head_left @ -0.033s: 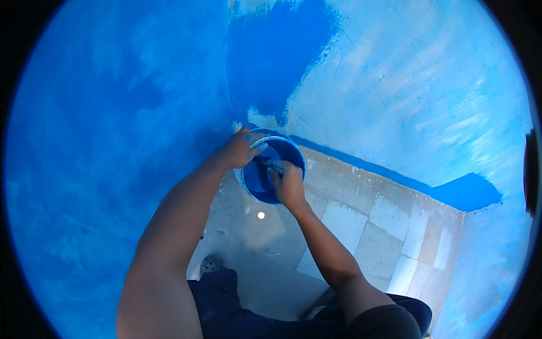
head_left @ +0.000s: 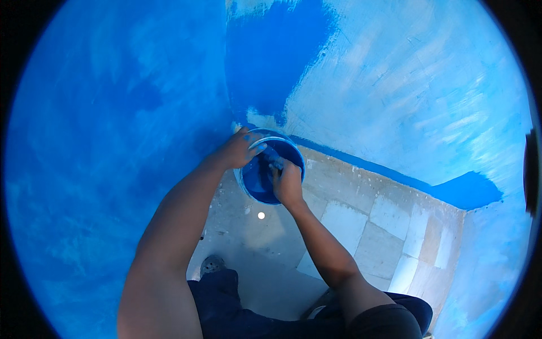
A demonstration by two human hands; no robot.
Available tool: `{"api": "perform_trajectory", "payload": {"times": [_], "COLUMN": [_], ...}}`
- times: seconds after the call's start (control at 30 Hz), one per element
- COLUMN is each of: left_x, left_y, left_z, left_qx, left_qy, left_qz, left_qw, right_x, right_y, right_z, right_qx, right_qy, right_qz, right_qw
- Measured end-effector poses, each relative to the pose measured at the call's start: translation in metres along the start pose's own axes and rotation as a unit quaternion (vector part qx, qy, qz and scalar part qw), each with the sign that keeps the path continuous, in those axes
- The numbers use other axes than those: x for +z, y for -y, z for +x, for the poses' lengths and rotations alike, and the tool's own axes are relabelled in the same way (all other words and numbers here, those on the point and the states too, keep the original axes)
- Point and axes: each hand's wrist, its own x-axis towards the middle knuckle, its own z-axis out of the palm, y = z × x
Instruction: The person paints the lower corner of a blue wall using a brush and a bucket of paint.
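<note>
A round paint bucket (head_left: 241, 183) with a pale rim stands on the floor at the corner of two walls, its inside coated in deep blue paint. My left hand (head_left: 240, 148) grips the bucket's far-left rim, with blue paint on its fingertips. Inside the bucket's mouth, my right hand (head_left: 288, 181) is closed, its fingers curled and smeared blue. A blue-coated piece shows just beyond those fingers; what kind of thing it is, I cannot make out.
A blue-painted wall (head_left: 113, 141) rises close on my left. The far wall (head_left: 395, 85) is patchy pale blue with a dark blue patch and a strip along its base. Paint-spotted floor tiles (head_left: 384, 243) lie to the right. My shoe (head_left: 212, 264) is on the floor nearer me.
My right hand has shifted very slightly inside the bucket, and more of the blue-coated piece shows beyond its fingers. The left hand still holds the rim.
</note>
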Motion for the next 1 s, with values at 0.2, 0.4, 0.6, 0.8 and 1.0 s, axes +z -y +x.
{"api": "perform_trajectory", "payload": {"times": [0.2, 0.4, 0.6, 0.8, 1.0], "left_x": [-0.002, -0.013, -0.015, -0.018, 0.003], "left_y": [0.006, -0.013, 0.01, 0.0, 0.047], "left_z": [0.002, -0.002, -0.003, -0.011, -0.002], "left_qx": [0.019, -0.024, 0.049, -0.124, -0.149], "left_qy": [0.031, 0.056, 0.062, 0.067, 0.096], "left_qz": [-0.02, -0.031, 0.014, -0.031, 0.121], "left_qw": [0.999, 0.998, 0.997, 0.99, 0.977], "right_x": [0.032, 0.042, 0.031, -0.039, -0.068], "right_y": [-0.01, -0.003, 0.0, 0.01, -0.019], "right_z": [0.018, 0.013, 0.016, 0.02, 0.027], "right_qx": [0.057, 0.044, -0.013, 0.217, 0.27], "right_qy": [-0.142, 0.012, 0.091, 0.02, -0.046], "right_qz": [0.036, 0.036, 0.08, 0.342, 0.531], "right_qw": [0.988, 0.998, 0.993, 0.914, 0.802]}}
